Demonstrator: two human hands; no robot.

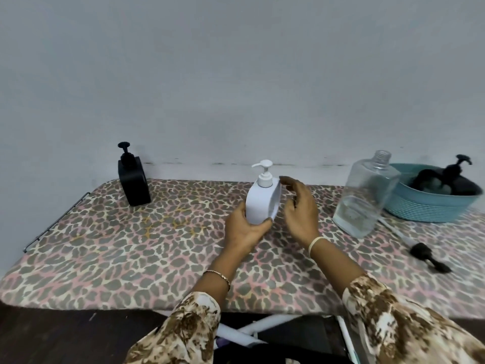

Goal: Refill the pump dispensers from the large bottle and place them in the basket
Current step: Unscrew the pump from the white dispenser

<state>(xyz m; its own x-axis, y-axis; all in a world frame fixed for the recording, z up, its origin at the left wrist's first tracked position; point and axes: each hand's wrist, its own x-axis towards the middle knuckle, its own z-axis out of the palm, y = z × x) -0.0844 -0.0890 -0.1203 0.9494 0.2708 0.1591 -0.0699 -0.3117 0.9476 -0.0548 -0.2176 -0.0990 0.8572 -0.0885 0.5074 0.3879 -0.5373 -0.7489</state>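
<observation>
Over the leopard-print table [131, 245], gripping the white pump dispenser [262, 200] upright with the left hand [245, 231], fingers curling round its base — poising the right hand [300, 210] just beside it, fingers loosely bent, empty. Further right, lying flat: a loose black pump [426, 256]. Beyond, standing: the uncapped large bottle [367, 195], the basket [430, 210] holding one black dispenser [452, 177] — and, far left, a second black dispenser [133, 181].

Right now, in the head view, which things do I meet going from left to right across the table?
black square pump dispenser, white rounded pump dispenser, large clear plastic bottle, teal ribbed basket.
</observation>
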